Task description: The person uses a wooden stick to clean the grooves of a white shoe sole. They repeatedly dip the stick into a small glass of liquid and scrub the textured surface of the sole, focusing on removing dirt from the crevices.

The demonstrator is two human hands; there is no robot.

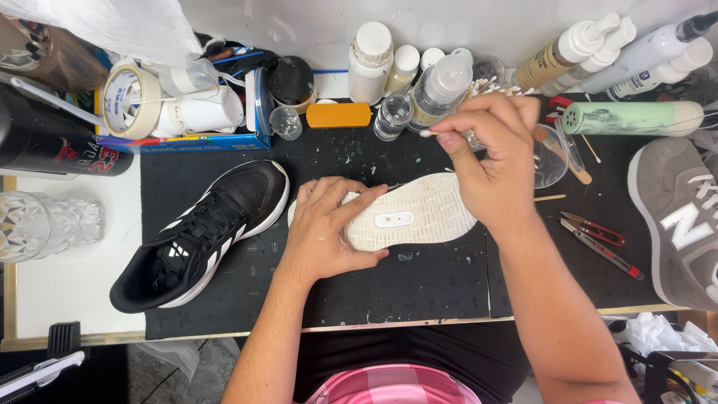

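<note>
A shoe turned sole-up, its white ridged rubber outsole (407, 213) facing the camera, lies near the middle of the black rubber work mat (419, 280). The left hand (329, 228) presses down on the heel end of that sole: the palm covers the heel, the fingers spread narrow and flat across the rubber, the thumb lying along the near edge, so the shoe sits under the hand rather than inside a closed grasp. The right hand (493, 161) hovers above the toe end, thumb and forefinger pinched shut on a thin white cotton swab (428, 133) whose tip pokes out to the left of the fingertips (the other fingers curl loosely beneath). The swab tip is clear of the sole, up near a clear plastic bottle with a rounded cap (441, 86).

Left of the held shoe, just beside the left wrist, rests its mate, a black mesh trainer with white stripes and white sole (202, 236), upright and laced. A grey suede sneaker with white laces (680, 224) sits at the mat's right edge. Between it and the right forearm lie small red-handled snips (594, 228). Behind the hands stand a flat orange block (339, 115), a small clear glass jar (393, 114) and a white plastic bottle (370, 63), with a roll of cream masking tape (131, 101) further left
</note>
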